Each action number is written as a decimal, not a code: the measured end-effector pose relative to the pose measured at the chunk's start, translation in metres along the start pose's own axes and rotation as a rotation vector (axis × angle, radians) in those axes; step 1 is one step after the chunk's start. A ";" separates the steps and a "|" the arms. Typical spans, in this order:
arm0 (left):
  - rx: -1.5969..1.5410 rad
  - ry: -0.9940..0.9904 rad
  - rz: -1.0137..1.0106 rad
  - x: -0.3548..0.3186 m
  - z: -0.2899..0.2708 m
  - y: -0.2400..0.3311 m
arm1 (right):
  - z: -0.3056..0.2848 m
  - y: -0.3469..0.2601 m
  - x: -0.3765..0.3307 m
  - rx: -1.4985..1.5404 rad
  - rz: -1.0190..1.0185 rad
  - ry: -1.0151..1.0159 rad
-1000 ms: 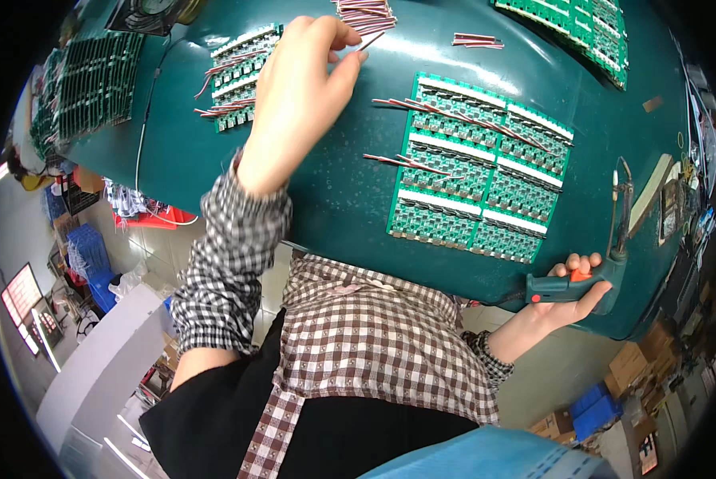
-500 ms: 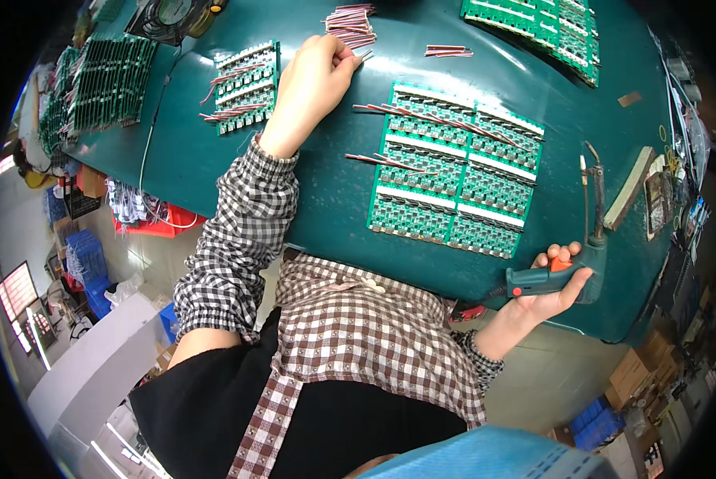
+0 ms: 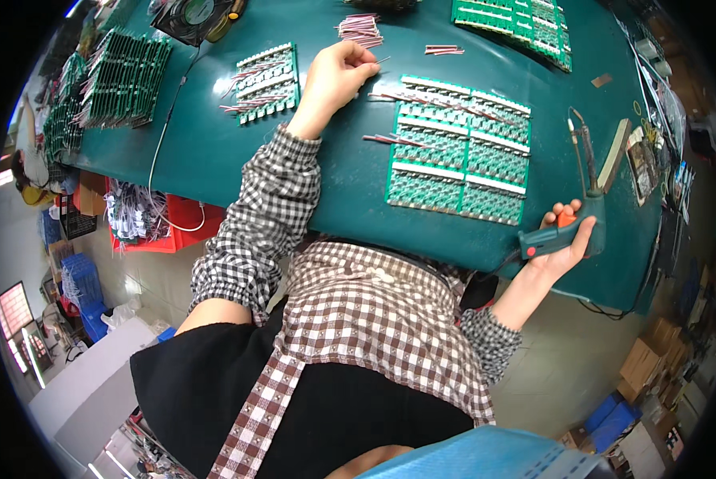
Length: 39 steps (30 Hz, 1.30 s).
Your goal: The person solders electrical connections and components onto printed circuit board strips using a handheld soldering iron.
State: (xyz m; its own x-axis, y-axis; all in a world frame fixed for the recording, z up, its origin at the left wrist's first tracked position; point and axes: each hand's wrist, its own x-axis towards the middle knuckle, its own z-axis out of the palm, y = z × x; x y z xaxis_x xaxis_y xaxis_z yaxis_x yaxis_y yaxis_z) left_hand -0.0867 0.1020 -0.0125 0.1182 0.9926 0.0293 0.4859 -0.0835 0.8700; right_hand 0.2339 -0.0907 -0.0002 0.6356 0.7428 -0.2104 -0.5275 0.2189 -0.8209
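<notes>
My left hand [image 3: 336, 81] pinches a short thin wire [image 3: 384, 60] between thumb and fingertips above the green table. Its closed fingers hide most of the wire. Just beyond them lies a bundle of red and white wires [image 3: 359, 30]. In my right hand [image 3: 564, 254] is a green soldering gun [image 3: 561, 236] with an orange trigger, its tip pointing away from me. Between the hands, a large green circuit board panel [image 3: 430, 198] lies flat, with loose wires across its upper and left parts. Left of my left hand is a smaller circuit board panel [image 3: 276, 80], also strewn with wires.
A few wires [image 3: 444, 49] lie behind the large panel. More board panels [image 3: 518, 32] are at the far right, with upright boards [image 3: 126, 80] at left. A fan [image 3: 190, 17] trails a cable. Beyond the soldering gun rests a long bar [image 3: 616, 156].
The view has shifted, so the table things sit slightly elsewhere in the picture. My left hand still pinches the wire beside the bundle; my right hand still holds the soldering gun.
</notes>
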 end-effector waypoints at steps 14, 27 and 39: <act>0.165 0.063 0.104 0.009 0.034 -0.002 | -0.018 0.004 0.028 0.050 -0.056 -0.042; 0.355 0.119 0.106 0.012 0.045 0.000 | -0.027 0.018 0.041 0.081 -0.040 -0.062; 0.492 0.315 0.328 0.009 0.039 -0.005 | -0.023 0.016 0.041 0.094 -0.040 -0.074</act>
State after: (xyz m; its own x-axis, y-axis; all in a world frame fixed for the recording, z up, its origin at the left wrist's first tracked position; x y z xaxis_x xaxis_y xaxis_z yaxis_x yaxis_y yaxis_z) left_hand -0.0539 0.1081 -0.0359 0.1048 0.8813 0.4608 0.8149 -0.3417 0.4682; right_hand 0.2645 -0.0713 -0.0338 0.6157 0.7761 -0.1360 -0.5554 0.3050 -0.7736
